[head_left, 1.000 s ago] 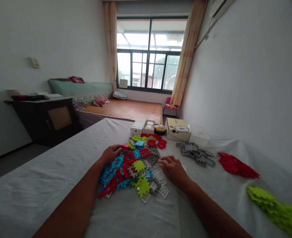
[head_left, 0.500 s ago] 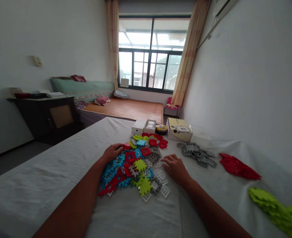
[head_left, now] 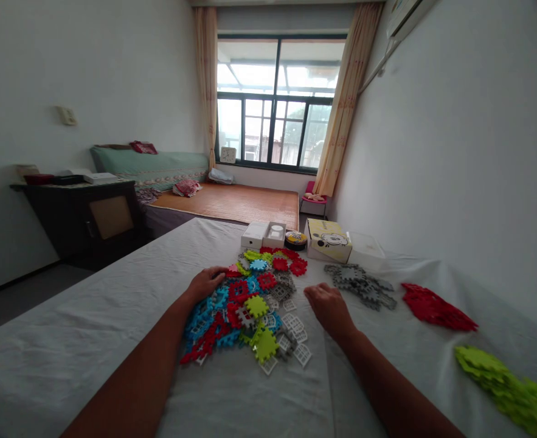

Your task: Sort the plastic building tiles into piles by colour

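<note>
A mixed pile of interlocking plastic building pieces (head_left: 238, 291) in red, blue, green and grey lies on the white cloth. My left hand (head_left: 205, 283) rests at the pile's upper left edge, its fingers stretched out against the pieces near a pink one (head_left: 232, 269). To the right of the pile, my right hand (head_left: 326, 304) is closed with its fingers curled in; whatever they hold, if anything, is hidden. White lattice window pieces (head_left: 297, 329) lie loose between the pile and my right hand. Green toothed pieces (head_left: 265, 344) sit at the pile's front.
Separate heaps of grey pieces (head_left: 362, 285), red pieces (head_left: 438, 307) and green pieces (head_left: 505, 386) lie to the right. Behind the pile stand a white box (head_left: 254, 234), a round tin (head_left: 295, 239), a yellow cartoon box (head_left: 329, 240) and a clear plastic container (head_left: 365, 249).
My right hand has drawn slightly right, away from the pile's edge, and its spread fingers have curled closed. My left hand stays at the pile. The view has tilted slightly.
</note>
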Demonstrator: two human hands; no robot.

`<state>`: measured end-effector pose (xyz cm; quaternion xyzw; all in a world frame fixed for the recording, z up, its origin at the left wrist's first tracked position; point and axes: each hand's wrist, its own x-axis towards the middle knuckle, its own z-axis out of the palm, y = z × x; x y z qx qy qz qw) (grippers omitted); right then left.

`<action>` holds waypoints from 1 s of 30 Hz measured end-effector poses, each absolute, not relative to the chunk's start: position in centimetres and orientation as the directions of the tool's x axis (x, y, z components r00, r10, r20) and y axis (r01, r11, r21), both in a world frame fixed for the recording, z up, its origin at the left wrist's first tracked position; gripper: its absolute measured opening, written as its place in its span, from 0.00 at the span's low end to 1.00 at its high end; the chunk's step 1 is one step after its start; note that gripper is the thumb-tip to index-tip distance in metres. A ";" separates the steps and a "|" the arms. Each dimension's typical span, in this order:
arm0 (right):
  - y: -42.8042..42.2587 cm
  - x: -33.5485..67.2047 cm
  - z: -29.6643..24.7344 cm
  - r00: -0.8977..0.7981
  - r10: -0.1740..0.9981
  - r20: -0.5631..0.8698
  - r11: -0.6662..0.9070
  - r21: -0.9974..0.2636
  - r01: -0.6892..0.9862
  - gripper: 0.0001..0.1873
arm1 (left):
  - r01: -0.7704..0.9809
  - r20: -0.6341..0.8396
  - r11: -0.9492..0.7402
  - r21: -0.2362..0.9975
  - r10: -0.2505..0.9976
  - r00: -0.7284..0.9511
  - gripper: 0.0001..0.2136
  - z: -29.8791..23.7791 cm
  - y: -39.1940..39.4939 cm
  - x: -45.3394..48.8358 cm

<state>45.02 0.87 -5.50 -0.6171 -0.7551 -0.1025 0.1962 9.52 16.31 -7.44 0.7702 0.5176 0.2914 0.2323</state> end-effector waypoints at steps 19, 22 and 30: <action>-0.7 43.0 -5.3 -0.315 0.912 0.264 0.347 -0.086 0.934 0.17 | 0.667 0.200 -0.347 0.659 0.936 0.289 0.22 -7.3 16.3 9.6; -0.8 43.8 -5.0 -0.288 0.920 0.267 0.322 -0.096 0.942 0.11 | 0.668 0.210 -0.354 0.655 0.934 0.289 0.22 -7.2 16.1 9.6; 0.0 44.3 -5.5 -0.316 0.921 0.227 0.346 -0.103 0.933 0.13 | 0.690 0.222 -0.367 0.623 0.930 0.294 0.22 -7.0 16.0 9.7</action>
